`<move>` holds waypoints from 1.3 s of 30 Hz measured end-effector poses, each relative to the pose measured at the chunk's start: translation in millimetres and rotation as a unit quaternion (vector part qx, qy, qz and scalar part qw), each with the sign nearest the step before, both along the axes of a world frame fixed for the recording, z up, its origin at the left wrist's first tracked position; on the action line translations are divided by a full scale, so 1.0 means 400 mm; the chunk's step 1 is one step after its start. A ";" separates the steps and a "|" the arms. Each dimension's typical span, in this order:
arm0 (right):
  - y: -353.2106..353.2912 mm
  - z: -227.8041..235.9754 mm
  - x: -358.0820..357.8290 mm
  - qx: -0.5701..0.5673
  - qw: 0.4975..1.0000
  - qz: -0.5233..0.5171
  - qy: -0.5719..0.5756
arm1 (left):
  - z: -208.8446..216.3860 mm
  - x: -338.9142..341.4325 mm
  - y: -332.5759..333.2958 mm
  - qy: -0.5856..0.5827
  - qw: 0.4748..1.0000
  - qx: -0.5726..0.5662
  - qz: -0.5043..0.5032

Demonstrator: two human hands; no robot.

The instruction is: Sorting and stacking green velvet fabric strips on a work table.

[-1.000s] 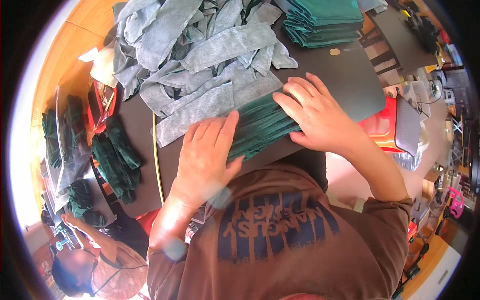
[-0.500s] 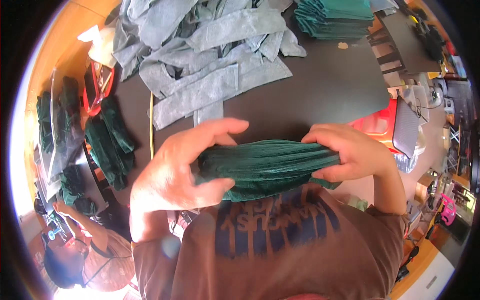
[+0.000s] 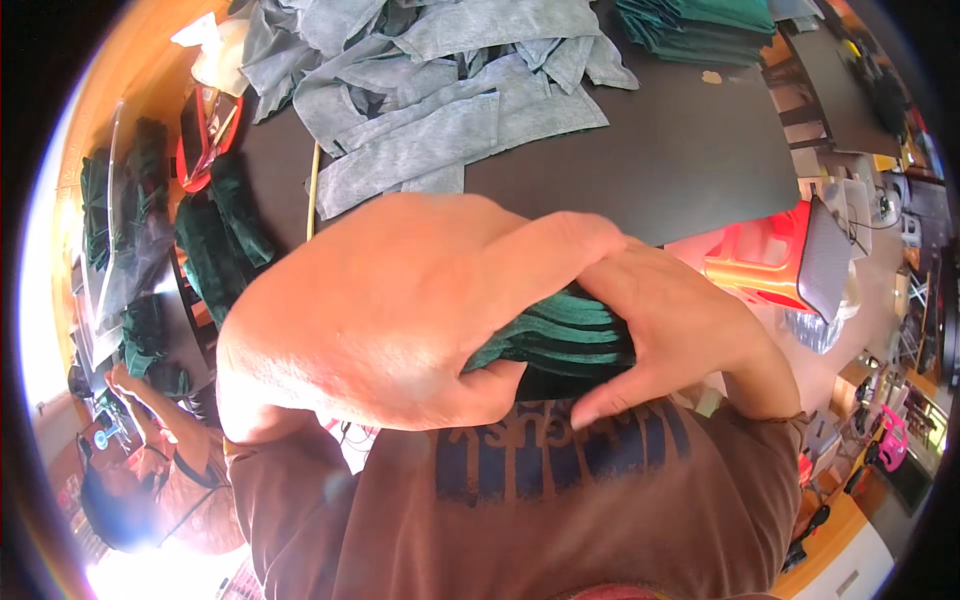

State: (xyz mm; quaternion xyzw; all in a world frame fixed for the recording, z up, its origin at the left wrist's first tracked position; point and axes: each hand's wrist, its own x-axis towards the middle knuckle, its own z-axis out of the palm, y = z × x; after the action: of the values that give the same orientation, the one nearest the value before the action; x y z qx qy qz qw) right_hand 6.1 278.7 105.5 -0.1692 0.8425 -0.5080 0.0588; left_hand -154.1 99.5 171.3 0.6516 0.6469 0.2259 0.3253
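Note:
A bundle of dark green velvet cloth (image 3: 565, 335), its layered folds showing, is held in front of my chest, close to the table's near edge. My left hand (image 3: 370, 310) is curled over its left side and hides much of it. On the other side my right hand (image 3: 680, 320) grips the bundle, with the thumb below and the fingers over the top. The fingers of both hands meet above the cloth. Beyond them on the table lies a loose heap of grey cloth strips (image 3: 420, 140).
A stack of folded green velvet (image 3: 700, 30) stands on the dark table (image 3: 690, 150) at the far right. Green velvet rolls (image 3: 215, 245) and a red container (image 3: 207, 140) are on the left. An orange-red stool (image 3: 755, 260) stands at right. Another person (image 3: 190, 470) works at lower left.
My left hand has moved right and closed over the cloth. The bundle is squeezed shorter between my hands, which now touch. My view has shifted slightly.

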 end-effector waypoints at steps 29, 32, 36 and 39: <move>-0.051 -0.037 0.010 -0.110 0.944 -0.310 -0.008 | -0.200 0.081 -0.063 0.028 0.851 0.458 0.257; -0.065 -0.038 0.006 -0.151 0.938 -0.309 -0.025 | -0.207 0.084 -0.083 0.042 0.845 0.478 0.236; -0.080 -0.063 0.002 -0.200 0.923 -0.326 -0.047 | -0.208 0.084 -0.081 0.151 0.771 0.558 0.266; -0.096 -0.043 -0.005 -0.284 0.900 -0.319 -0.082 | -0.186 0.084 -0.093 0.110 0.807 0.489 0.311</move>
State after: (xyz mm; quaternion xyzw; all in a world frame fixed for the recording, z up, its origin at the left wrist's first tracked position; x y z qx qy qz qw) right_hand 4.2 240.3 88.3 0.1414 0.6634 -0.7295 -0.0878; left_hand -120.4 62.1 97.1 0.5085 0.6504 0.5284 -0.1978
